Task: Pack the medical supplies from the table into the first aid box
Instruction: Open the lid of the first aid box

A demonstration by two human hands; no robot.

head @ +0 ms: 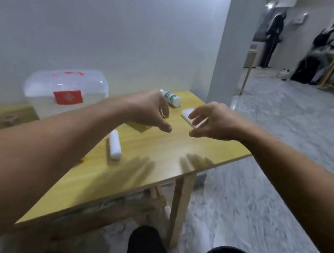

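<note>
Reaching out over the table [158, 156] with both hands spread and holding nothing, the packing not yet begun.

The left hand [149, 111] is hovering with fingers loosely parted just in front of the lying white bottle [171, 98], while the right hand [210, 121] is poised, fingers apart, above the flat white pad [188, 114]. A white gauze roll [115, 144] is lying nearer the person, apart from either hand, and a yellowish packet under the left hand is mostly hidden. The first aid box [66, 92] is standing closed at the table's far left, so, judging by this, opening its lid first is probably wisest; then each item is best gripped from above.
</note>
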